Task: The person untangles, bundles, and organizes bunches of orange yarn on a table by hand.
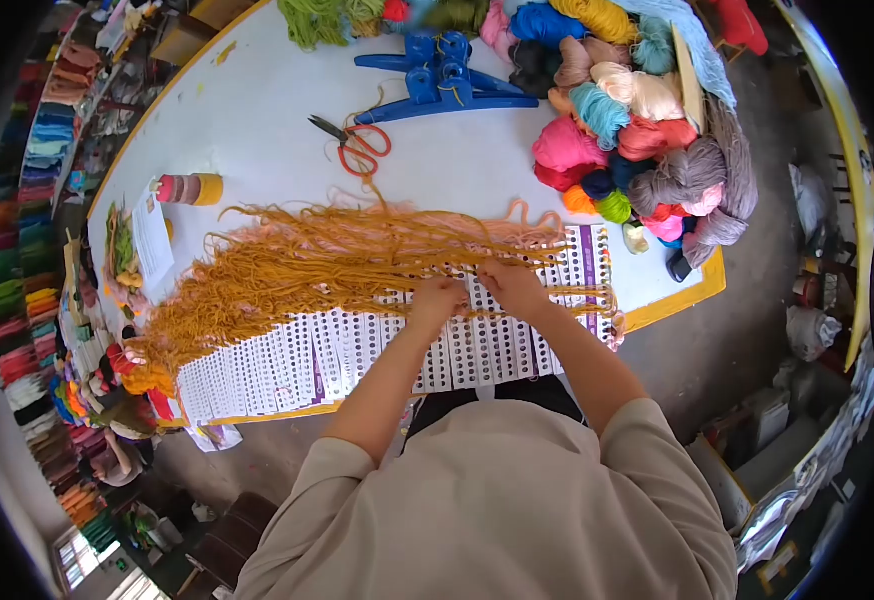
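the row of punched white cards [357,352] runs along the near edge of the white table [257,110]. mustard yarn [277,272] lies in a long, loose bundle across the far part of the cards, spreading widest at their left end, with pale pink yarn [527,230] along its far side. both hands are over the right half of the cards, close together. the left hand [440,300] has its fingers curled in at the mustard strands; the right hand [512,288], just to its right, has bent fingers reaching in among them. whether either one pinches a strand is too small to tell. mustard strands extend to both sides of the hands. beyond the cards lie red-handled scissors [345,137], blades apart, and farther off a blue stand [439,88]. a heap of coloured skeins [647,130] sits beyond the cards' right end.
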`<act>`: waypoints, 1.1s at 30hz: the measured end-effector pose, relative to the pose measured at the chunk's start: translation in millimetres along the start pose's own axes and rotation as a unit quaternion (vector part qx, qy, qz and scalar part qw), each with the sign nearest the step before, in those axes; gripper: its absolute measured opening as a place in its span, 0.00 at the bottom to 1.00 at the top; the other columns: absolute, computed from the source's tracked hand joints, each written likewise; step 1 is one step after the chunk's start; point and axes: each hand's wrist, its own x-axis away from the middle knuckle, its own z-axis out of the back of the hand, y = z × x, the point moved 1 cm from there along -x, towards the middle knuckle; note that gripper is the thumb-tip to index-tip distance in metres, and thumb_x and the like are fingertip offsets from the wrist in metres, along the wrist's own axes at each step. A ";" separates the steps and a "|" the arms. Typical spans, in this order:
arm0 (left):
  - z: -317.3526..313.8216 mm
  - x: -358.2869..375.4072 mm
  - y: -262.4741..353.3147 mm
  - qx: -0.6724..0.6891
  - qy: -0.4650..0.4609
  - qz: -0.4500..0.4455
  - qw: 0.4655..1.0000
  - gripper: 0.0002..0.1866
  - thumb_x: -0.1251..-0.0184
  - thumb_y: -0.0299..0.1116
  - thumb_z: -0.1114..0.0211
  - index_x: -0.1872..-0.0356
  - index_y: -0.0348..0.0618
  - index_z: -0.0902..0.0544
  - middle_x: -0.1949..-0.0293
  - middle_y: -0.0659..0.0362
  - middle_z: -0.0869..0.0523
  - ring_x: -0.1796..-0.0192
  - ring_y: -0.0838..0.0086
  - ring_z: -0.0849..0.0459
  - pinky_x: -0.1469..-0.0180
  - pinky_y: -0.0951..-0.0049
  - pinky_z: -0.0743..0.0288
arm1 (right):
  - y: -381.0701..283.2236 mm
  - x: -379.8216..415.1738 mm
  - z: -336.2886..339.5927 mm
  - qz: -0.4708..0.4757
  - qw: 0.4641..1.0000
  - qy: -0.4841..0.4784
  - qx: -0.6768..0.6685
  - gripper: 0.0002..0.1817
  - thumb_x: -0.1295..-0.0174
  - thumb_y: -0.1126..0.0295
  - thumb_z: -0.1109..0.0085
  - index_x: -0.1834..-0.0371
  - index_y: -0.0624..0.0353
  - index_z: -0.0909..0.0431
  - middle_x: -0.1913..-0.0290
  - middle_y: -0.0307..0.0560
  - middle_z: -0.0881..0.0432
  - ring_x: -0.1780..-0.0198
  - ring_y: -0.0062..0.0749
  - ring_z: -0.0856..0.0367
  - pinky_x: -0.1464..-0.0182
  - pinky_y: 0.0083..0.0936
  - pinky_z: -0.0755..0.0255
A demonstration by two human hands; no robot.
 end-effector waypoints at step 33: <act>12.1 -12.6 -10.9 0.019 -0.001 -0.042 0.999 0.09 0.36 0.33 0.36 0.62 0.38 0.18 0.72 0.59 0.14 0.84 0.85 0.31 0.82 0.83 0.41 | 20.1 -16.6 -5.4 -0.046 0.984 -0.111 -0.134 0.09 0.38 0.65 0.39 0.62 0.58 0.26 0.74 0.42 0.17 0.73 0.24 0.18 0.68 0.24 0.27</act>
